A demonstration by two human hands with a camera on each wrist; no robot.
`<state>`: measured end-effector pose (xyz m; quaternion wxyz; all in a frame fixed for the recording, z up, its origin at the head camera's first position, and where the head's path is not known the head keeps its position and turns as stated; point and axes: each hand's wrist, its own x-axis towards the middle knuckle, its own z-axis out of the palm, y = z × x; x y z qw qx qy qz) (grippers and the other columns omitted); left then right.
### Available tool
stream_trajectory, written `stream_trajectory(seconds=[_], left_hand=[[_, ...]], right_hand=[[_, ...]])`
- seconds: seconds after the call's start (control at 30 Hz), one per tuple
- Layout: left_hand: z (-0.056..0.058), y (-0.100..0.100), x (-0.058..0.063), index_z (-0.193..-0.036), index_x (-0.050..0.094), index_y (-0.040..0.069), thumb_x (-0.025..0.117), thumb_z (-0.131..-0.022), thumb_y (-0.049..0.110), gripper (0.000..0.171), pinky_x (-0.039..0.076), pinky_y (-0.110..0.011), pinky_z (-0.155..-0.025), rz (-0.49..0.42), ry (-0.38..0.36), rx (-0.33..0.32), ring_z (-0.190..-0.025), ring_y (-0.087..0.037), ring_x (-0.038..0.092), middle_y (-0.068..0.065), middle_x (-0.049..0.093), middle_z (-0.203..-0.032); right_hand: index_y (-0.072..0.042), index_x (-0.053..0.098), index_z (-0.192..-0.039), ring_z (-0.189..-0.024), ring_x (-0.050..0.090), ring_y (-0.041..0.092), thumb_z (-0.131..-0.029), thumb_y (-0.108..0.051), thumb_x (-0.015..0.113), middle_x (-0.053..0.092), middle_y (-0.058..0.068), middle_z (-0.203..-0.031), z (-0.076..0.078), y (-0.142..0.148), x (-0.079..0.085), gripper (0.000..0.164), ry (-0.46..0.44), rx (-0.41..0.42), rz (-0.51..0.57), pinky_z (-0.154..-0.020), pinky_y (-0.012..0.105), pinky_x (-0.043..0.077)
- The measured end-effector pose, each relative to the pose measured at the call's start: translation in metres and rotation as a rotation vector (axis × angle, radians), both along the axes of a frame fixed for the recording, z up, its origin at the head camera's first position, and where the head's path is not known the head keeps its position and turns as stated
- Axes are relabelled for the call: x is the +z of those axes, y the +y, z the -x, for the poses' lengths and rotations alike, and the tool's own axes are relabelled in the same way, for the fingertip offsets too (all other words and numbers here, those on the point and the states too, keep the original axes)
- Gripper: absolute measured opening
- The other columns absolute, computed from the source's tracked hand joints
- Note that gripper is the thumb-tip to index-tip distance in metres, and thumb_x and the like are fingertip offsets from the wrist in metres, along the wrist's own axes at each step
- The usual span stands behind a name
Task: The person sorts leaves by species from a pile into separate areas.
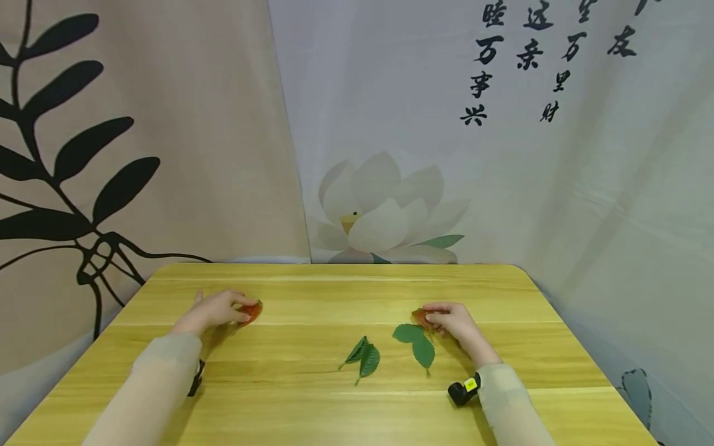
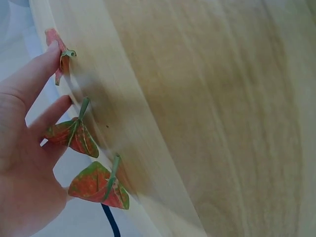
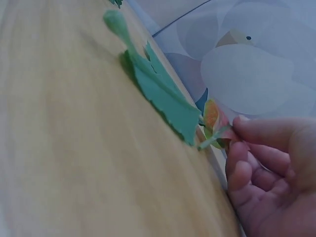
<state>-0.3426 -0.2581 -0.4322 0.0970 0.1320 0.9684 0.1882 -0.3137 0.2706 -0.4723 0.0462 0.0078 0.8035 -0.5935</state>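
At the left of the table, my left hand (image 1: 214, 310) holds a red leaf (image 1: 253, 311) at its fingertips. Close up in the left wrist view, a red leaf (image 2: 64, 59) with a green tip touches the end of one finger; two red-and-green leaves, an upper one (image 2: 79, 136) and a lower one (image 2: 101, 186), overlap the hand. On the right side, my right hand (image 1: 454, 321) pinches an orange-red leaf (image 3: 213, 118) between thumb and finger. A pair of green leaves (image 1: 423, 351) lies just in front of that hand, their blades spread apart.
Another pair of green leaves (image 1: 369, 359) lies near the middle of the wooden table (image 1: 279, 409). A black camera (image 1: 464, 391) is strapped at the right wrist. Behind the far edge hangs a printed curtain (image 1: 385, 204) with a flower.
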Motion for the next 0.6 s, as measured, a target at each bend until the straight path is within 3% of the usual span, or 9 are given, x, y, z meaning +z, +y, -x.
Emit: stream_trajectory(seconds=[0.17,0.33,0.6], left_hand=[[-0.002,-0.002,0.001,-0.129,0.065,0.015,0.072,-0.088,0.032,0.045,-0.012,-0.076,-0.095,-0.014,-0.001,0.012,-0.127,-0.052,0.038,-0.023,0.046,-0.141],[-0.004,-0.002,0.004,-0.127,0.066,0.015,0.073,-0.086,0.031,0.044,-0.014,-0.076,-0.094,-0.048,0.005,0.015,-0.125,-0.05,0.041,-0.019,0.053,-0.136],[-0.003,0.001,0.002,-0.126,0.067,0.016,0.073,-0.086,0.029,0.042,-0.015,-0.074,-0.095,-0.045,0.01,0.036,-0.127,-0.048,0.042,-0.016,0.055,-0.135]], right_hand=[[0.005,0.065,-0.12,-0.064,0.055,0.013,-0.089,-0.007,0.068,0.066,0.006,-0.082,0.002,-0.008,0.005,0.033,-0.014,-0.011,0.027,-0.049,0.023,0.041],[0.0,0.066,-0.121,-0.068,0.056,0.015,-0.089,-0.011,0.069,0.067,0.007,-0.089,0.007,-0.028,0.018,0.033,0.007,0.0,0.017,-0.055,0.027,0.045],[0.001,0.066,-0.12,-0.068,0.058,0.017,-0.09,-0.01,0.069,0.066,0.008,-0.09,0.021,-0.084,0.034,0.032,0.042,0.133,0.061,-0.061,0.033,0.051]])
